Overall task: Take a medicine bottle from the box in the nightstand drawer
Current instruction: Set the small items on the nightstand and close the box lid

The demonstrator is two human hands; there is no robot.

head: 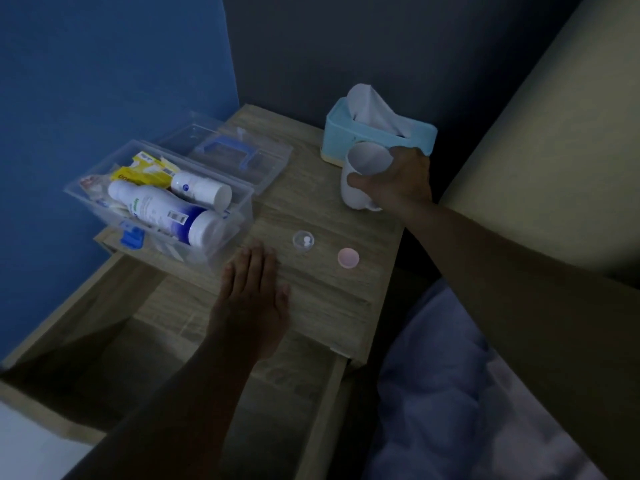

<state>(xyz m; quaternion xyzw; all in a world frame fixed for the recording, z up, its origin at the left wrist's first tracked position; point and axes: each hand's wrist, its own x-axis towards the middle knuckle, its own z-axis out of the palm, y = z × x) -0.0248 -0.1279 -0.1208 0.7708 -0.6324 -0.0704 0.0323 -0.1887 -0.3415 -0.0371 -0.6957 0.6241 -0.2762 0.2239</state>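
Medicine bottle [166, 211] lies on side in clear box [83, 188] at nightstand [311, 299] top's left edge, above open drawer [114, 341]. Long axis slants, white cap toward front-right. Our left hand [251, 303] flat, fingers together, near box. Our right hand [394, 178] wraps white cup [363, 174] by tissue box [374, 133]. We judge: grip bottle mid-body, lift clear of smaller bottle [202, 188].

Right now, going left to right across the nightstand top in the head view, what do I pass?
Clear plastic medicine box → left hand → small clear cap with a white pill → pink round lid → white cup, gripped by the right hand.
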